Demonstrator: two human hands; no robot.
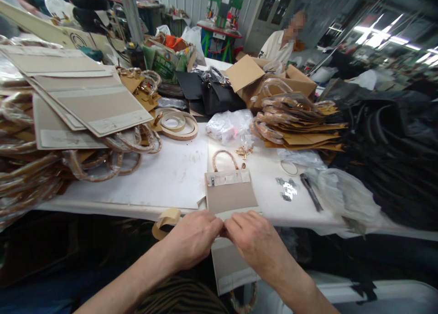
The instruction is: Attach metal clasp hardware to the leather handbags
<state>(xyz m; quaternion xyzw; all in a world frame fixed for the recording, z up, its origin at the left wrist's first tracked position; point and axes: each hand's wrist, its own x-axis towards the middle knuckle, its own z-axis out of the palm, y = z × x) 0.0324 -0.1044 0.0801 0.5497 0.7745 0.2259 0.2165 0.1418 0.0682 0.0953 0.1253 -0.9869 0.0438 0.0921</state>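
A beige bag panel [229, 198] lies at the table's front edge, with a handle [224, 157] at its far end. Its lower part [232, 264] hangs below the edge, and a second wrapped handle shows underneath. My left hand [200, 234] and my right hand [249, 232] meet over the middle of the panel. Both are closed, fingertips pinched together and almost touching. Whatever lies between the fingers is hidden. A curl of cream tape [166, 220] is beside my left wrist.
Stacked beige panels [92, 100] with wrapped handles fill the left. Rolled strips [178, 124], brass fittings [243, 153], a plastic bag [229, 126] and brown pieces [297, 122] lie farther back. Small metal plates [288, 188] and a black tool [311, 193] lie right. A person [278, 45] is behind a carton.
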